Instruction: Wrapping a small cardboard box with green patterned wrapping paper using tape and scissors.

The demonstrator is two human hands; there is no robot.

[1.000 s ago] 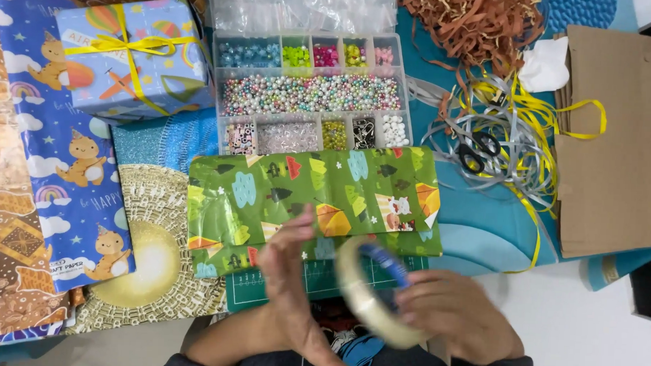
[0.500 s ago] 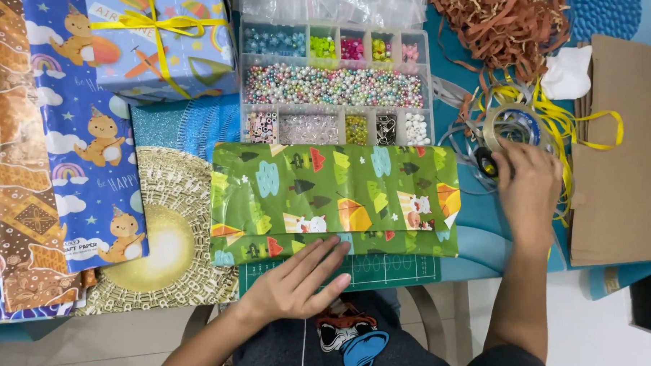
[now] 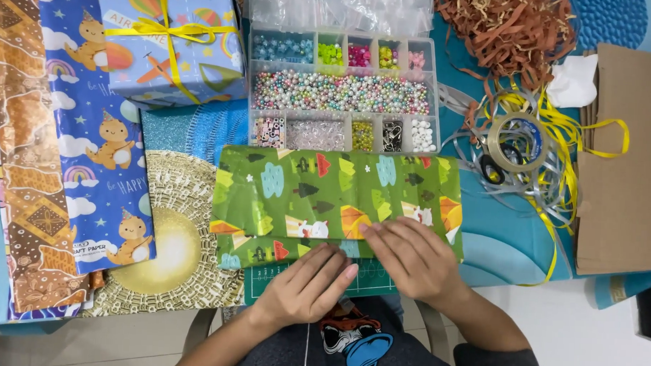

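Green wrapped box (image 3: 318, 197), tree and animal print, lies flat at table centre, long side across, near edge just short of the table edge. Both hands are on its near flap. Left hand (image 3: 309, 287) is palm down, fingers together and flat, tips pressing the lower fold. Right hand (image 3: 409, 257) is palm down, fingers slightly spread, tips pressing the seam near the middle. Neither is pinching anything.

Green cutting mat (image 3: 369, 280) shows under the near edge, mostly covered by box and hands.

Room: tight behind, where the clear bead organiser (image 3: 343, 93) butts the far edge of the box. Left, the round gold placemat (image 3: 172, 250) leaves flat space. Right, a bare patch of teal table cover (image 3: 496, 247).

Far left: blue gift box with yellow ribbon bow (image 3: 173, 44). Blue cartoon-animal wrapping sheet (image 3: 99, 146) beside a brown-gold patterned sheet (image 3: 30, 165), cut off at the frame's left.

Right: tape roll (image 3: 516, 141) sits on a tangle of yellow and silver ribbon (image 3: 549, 176); scissors under it are hard to make out. Brown shredded paper (image 3: 511, 27) at top. Brown cardboard (image 3: 625, 161) cut off at the right.
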